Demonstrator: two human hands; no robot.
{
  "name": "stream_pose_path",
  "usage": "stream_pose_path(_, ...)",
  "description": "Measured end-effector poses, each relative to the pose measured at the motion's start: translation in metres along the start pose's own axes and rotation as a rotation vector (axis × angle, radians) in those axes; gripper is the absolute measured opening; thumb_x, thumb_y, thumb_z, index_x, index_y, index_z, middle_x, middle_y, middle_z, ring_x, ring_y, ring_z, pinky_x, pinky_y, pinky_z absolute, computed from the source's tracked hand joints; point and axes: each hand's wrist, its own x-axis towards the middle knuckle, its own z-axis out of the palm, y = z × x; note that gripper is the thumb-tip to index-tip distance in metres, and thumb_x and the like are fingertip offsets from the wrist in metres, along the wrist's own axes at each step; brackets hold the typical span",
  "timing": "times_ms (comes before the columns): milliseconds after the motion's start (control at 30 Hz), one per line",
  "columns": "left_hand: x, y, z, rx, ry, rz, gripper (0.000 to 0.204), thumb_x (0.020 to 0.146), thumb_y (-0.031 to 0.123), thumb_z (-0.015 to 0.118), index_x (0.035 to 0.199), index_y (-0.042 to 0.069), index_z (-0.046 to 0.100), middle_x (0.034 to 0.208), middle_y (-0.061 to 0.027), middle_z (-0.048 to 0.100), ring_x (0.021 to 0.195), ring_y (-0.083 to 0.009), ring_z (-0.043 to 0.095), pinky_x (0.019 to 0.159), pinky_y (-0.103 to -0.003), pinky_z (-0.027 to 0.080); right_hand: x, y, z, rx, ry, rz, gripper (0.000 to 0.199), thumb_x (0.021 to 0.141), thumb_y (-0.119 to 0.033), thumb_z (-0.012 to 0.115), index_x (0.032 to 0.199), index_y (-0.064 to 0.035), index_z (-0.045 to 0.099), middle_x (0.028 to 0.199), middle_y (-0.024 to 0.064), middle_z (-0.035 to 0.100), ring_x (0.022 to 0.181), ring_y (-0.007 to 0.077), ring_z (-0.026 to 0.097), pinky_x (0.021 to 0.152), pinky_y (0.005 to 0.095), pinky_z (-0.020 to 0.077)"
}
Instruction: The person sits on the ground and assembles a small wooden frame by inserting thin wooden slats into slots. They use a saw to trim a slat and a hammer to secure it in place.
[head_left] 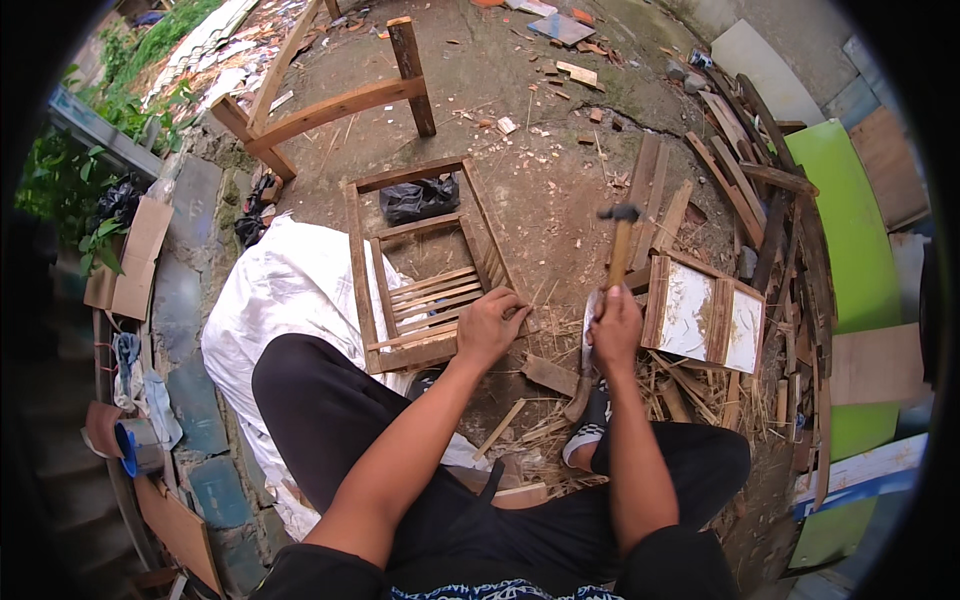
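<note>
- Between the fingertips of the left hand (490,328), anything pinched is too small to tell; the hand also hides the near right corner of the wooden frame (361,270).
- The right hand (616,325) covers the lower handle of the hammer (620,250), whose head looks slightly blurred.
- Just left of the right hand, a pale blade-like strip (588,335) is partly covered; whether the hand touches it cannot be told.
- Beyond the left hand, the contents of the black bag (425,200) are hidden.
- Farther beyond, the larger wooden structure (340,113) is cut off by the upper edge.
- Left of the left hand, the white sheet (270,290) disappears behind the knee.
- Below the right hand, the trouser leg partly hides a checkered shoe (590,425).
</note>
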Motion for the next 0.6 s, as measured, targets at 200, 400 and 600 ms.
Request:
stream_pose_path(200,-0.002,0.003,0.008,-0.024,0.030,0.041,0.015,0.089,0.025,0.078,0.091,0.009,0.079,0.095,-0.0040,0.073,0.081,-0.0269,0.072,0.070,-0.038,0.056,-0.075,-0.082,-0.054,-0.475,-0.183,-0.396,0.045,0.107,-0.010,0.049,0.152,-0.0105,0.045,0.079,0.0078,0.063,0.061,0.0156,0.061,0.057,0.0339,0.0526)
stream_pose_path(400,-0.005,0.002,0.007,-0.016,0.021,0.050,0.016,0.088,0.025,0.079,0.092,0.010,0.079,0.095,-0.0036,0.073,0.080,-0.0272,0.072,0.069,-0.038,0.056,-0.129,-0.026,-0.042,-0.579,-0.264,-0.239,0.065,0.101,0.002,0.053,0.160,-0.0193,0.040,0.128,0.0277,0.066,0.092,0.0397,0.074,0.082,0.0435,0.0560)
stream_pose_path(600,-0.002,0.000,0.006,0.025,0.038,0.047,0.016,0.087,0.025,0.080,0.092,0.010,0.079,0.096,-0.0036,0.074,0.081,-0.0275,0.073,0.071,-0.038,0.056,-0.110,-0.004,-0.028,-0.611,-0.323,-0.430,0.067,0.101,0.000,0.054,0.161,-0.0242,0.037,0.113,0.0280,0.069,0.100,0.0466,0.068,0.084,0.0485,0.0533)
